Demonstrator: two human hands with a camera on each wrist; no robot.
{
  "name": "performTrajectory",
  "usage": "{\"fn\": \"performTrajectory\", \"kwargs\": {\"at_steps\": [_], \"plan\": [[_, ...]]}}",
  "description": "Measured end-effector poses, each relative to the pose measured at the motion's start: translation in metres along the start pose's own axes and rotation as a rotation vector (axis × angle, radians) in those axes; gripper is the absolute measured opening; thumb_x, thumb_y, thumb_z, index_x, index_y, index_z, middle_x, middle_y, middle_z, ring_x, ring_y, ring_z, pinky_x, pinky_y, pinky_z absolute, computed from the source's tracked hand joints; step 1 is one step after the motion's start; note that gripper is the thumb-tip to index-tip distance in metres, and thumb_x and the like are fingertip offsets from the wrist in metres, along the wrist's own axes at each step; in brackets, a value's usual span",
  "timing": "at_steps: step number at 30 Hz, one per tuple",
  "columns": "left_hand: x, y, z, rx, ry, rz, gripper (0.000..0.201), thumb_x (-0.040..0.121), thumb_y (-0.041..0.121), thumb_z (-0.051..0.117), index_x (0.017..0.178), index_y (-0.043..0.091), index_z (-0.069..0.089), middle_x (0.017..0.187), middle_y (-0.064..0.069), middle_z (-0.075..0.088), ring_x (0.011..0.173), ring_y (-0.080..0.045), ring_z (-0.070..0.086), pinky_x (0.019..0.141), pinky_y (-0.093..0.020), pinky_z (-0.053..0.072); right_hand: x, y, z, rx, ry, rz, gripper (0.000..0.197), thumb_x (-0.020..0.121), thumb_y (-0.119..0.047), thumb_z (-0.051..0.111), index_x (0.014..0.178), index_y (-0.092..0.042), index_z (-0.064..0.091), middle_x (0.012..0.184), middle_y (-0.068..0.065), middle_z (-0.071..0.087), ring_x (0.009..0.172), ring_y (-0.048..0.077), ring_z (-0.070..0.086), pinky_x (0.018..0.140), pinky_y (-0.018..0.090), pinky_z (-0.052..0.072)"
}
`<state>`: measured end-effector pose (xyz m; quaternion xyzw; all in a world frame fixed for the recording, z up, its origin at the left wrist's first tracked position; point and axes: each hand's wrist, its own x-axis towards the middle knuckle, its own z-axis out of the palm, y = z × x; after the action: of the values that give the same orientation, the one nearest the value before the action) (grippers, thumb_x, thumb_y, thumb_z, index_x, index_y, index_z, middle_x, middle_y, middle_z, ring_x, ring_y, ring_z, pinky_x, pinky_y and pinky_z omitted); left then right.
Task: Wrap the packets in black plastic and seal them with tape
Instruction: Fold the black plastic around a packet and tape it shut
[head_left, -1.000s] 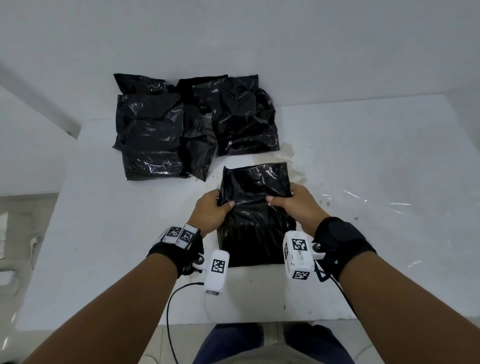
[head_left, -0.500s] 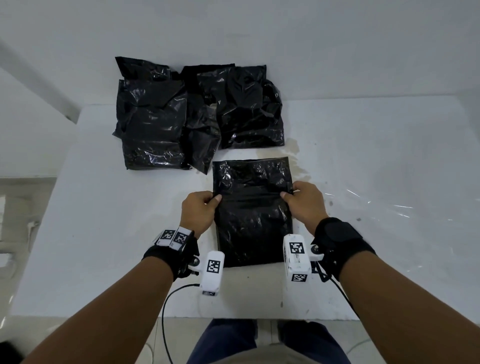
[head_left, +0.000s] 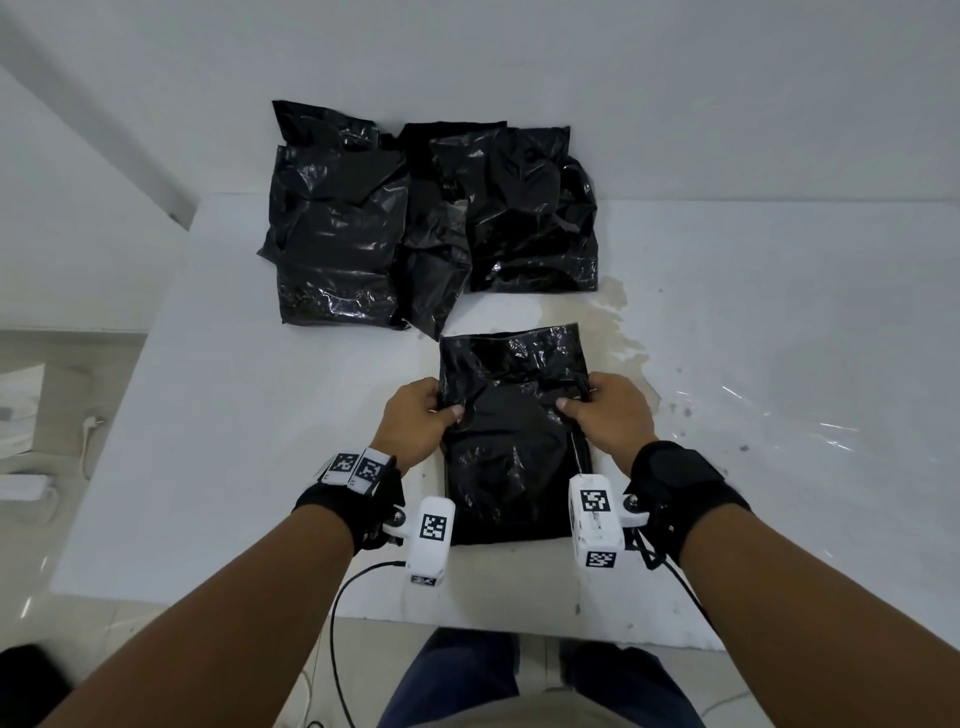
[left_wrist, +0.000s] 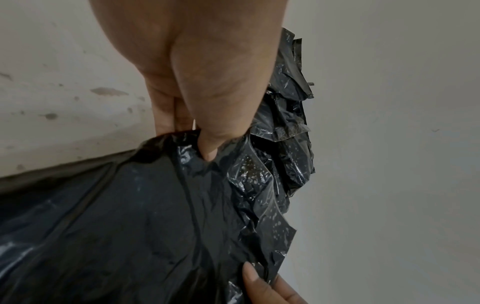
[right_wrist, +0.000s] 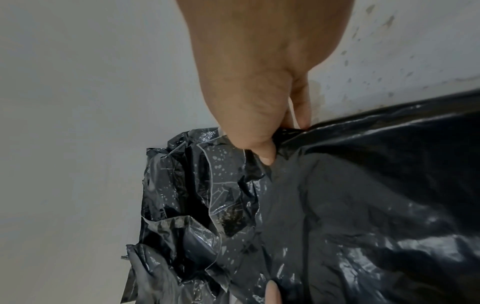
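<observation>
A packet in black plastic (head_left: 511, 441) lies on the white table (head_left: 260, 441) just in front of me. My left hand (head_left: 415, 418) pinches its left edge, thumb on top and fingers underneath. On the opposite edge my right hand (head_left: 605, 410) pinches the same way. The far flap of the plastic (head_left: 514, 353) stands up slightly beyond my hands. In the left wrist view my thumb (left_wrist: 207, 148) presses into the crinkled black plastic (left_wrist: 130, 226). In the right wrist view the thumb (right_wrist: 265, 152) digs into the plastic (right_wrist: 363, 205) likewise. No tape roll is in view.
A pile of black-wrapped packets (head_left: 426, 228) sits at the far side of the table against the wall. A sheet of clear film (head_left: 779, 421) lies on the table to the right. Stains mark the table (head_left: 618, 322) near the packet. A cable (head_left: 343, 597) hangs off the near edge.
Half a second ago the bag lay flatter with my hands at its sides. Both hands have now pinched inward and the far flap has lifted.
</observation>
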<state>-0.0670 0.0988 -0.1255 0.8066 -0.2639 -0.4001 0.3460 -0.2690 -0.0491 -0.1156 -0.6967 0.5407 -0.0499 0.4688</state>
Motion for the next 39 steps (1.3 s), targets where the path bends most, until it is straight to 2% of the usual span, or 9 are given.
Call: {"fn": "performTrajectory", "kwargs": {"at_steps": [6,12,15,19,25,27,32,35,39], "plan": [[-0.003,0.004,-0.004,-0.016,0.03,0.016,0.013,0.088,0.015,0.068,0.101,0.012,0.07,0.093,-0.002,0.076,0.091,-0.021,0.071,0.091,-0.046,0.055,0.001,-0.005,-0.001,0.0,0.032,0.0,0.014,0.093,-0.025,0.064,0.097,-0.014,0.071,0.085,0.002,0.07,0.081,0.022,0.065,0.07,0.031,0.048],[-0.007,0.005,-0.005,-0.03,0.026,0.021,0.014,0.086,0.017,0.069,0.099,0.011,0.071,0.092,-0.003,0.076,0.09,-0.023,0.071,0.091,-0.047,0.055,-0.004,-0.01,-0.001,0.213,-0.023,0.029,0.005,0.097,-0.011,0.058,0.101,-0.011,0.062,0.088,0.005,0.069,0.055,0.017,0.066,0.05,0.027,0.05],[-0.009,0.002,-0.008,-0.055,0.056,-0.008,0.029,0.075,0.029,0.065,0.099,0.017,0.074,0.089,-0.001,0.076,0.09,-0.022,0.071,0.091,-0.047,0.055,-0.003,-0.007,-0.001,0.297,-0.041,0.054,0.002,0.096,-0.008,0.059,0.097,-0.008,0.06,0.091,0.009,0.069,0.064,0.017,0.066,0.052,0.027,0.054],[-0.01,-0.003,-0.007,-0.098,0.057,-0.028,0.028,0.071,0.029,0.064,0.095,0.017,0.074,0.089,-0.003,0.076,0.089,-0.024,0.072,0.09,-0.05,0.055,-0.004,0.0,-0.003,0.396,-0.038,0.074,0.011,0.094,-0.002,0.059,0.09,-0.01,0.053,0.093,0.011,0.067,0.076,0.021,0.067,0.054,0.025,0.054],[-0.013,0.009,-0.004,-0.112,0.109,0.027,0.006,0.082,0.015,0.069,0.084,0.02,0.07,0.088,-0.004,0.075,0.089,-0.024,0.071,0.091,-0.046,0.055,-0.003,-0.007,-0.009,0.364,-0.071,0.028,0.009,0.095,-0.001,0.058,0.103,-0.006,0.058,0.083,0.009,0.065,0.052,0.014,0.056,0.046,0.024,0.05],[-0.012,0.012,-0.002,-0.129,0.111,0.037,0.011,0.086,0.007,0.069,0.087,0.018,0.069,0.09,-0.006,0.075,0.091,-0.024,0.071,0.092,-0.044,0.055,-0.002,-0.01,-0.011,0.324,-0.072,-0.002,0.007,0.095,-0.001,0.058,0.098,-0.005,0.062,0.079,0.007,0.064,0.055,0.014,0.056,0.047,0.022,0.05],[-0.007,0.011,-0.007,-0.084,0.125,0.027,0.008,0.085,0.011,0.072,0.093,0.013,0.071,0.09,-0.008,0.075,0.089,-0.029,0.07,0.08,-0.043,0.057,-0.001,-0.01,-0.015,0.314,-0.047,0.015,0.01,0.092,-0.001,0.061,0.087,-0.01,0.059,0.08,0.007,0.063,0.06,0.015,0.058,0.049,0.024,0.051],[-0.003,0.006,-0.007,-0.009,0.086,-0.024,0.023,0.077,0.019,0.081,0.095,0.017,0.066,0.096,-0.003,0.072,0.089,-0.024,0.07,0.07,-0.036,0.054,0.0,-0.01,-0.017,0.279,-0.099,0.023,0.011,0.09,-0.006,0.067,0.094,-0.012,0.059,0.083,0.007,0.066,0.068,0.017,0.062,0.048,0.023,0.048],[-0.001,0.006,-0.002,0.119,0.084,-0.058,0.05,0.069,0.026,0.089,0.107,0.013,0.058,0.099,-0.001,0.067,0.093,-0.019,0.065,0.08,-0.03,0.051,0.006,-0.01,-0.014,0.187,-0.168,0.043,0.022,0.086,-0.011,0.073,0.105,-0.012,0.06,0.089,0.005,0.067,0.07,0.019,0.064,0.053,0.026,0.049]]}}
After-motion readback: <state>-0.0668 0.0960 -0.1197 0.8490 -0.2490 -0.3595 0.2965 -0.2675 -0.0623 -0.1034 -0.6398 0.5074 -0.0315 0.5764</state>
